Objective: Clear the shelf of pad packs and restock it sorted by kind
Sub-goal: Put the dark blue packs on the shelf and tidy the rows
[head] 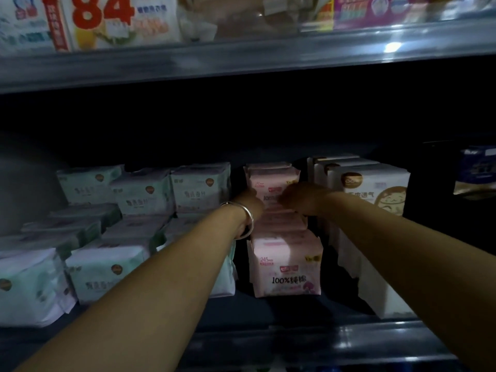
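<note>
Both forearms reach into the dim shelf (349, 334) toward the far pink pad pack (271, 181), which stands upright at the back of the pink row. The left hand (251, 201), with a silver bangle (245, 218) on its wrist, meets the pack's left side; the right hand (300, 197) lies against its front, blurred, so whether either one's fingers pinch or merely press cannot be told. A near pink pack (285, 267) stands at the row's front. Green packs (145, 194) fill the left, white packs (375, 189) the right.
</note>
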